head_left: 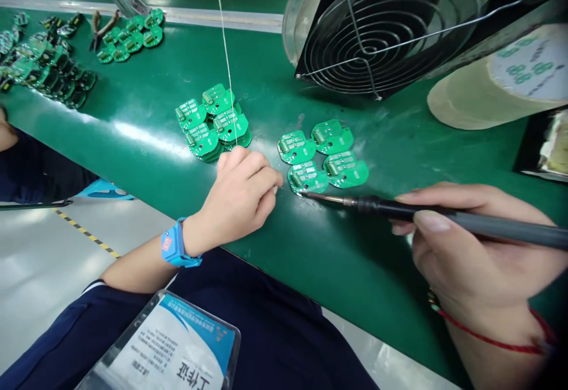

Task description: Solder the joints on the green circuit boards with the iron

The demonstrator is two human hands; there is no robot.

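My right hand (461, 248) is closed round a dark soldering iron (444, 217). Its tip touches the near-left board in a flat group of small green circuit boards (323, 154) on the green bench mat (146, 135). My left hand (242, 196), with a blue wrist strap (174, 244), is curled into a pinch just left of those boards. A thin solder wire (225, 52) runs down from above into its fingers. A stack of the same green boards (213, 122) lies just beyond my left hand.
A black fan with a wire grille (390, 23) stands at the back right, with a large roll of tape (501, 82) beside it. More green boards (131, 38) and darker ones (48, 67) lie far left with pliers (101, 28). A badge (173, 348) hangs at my chest.
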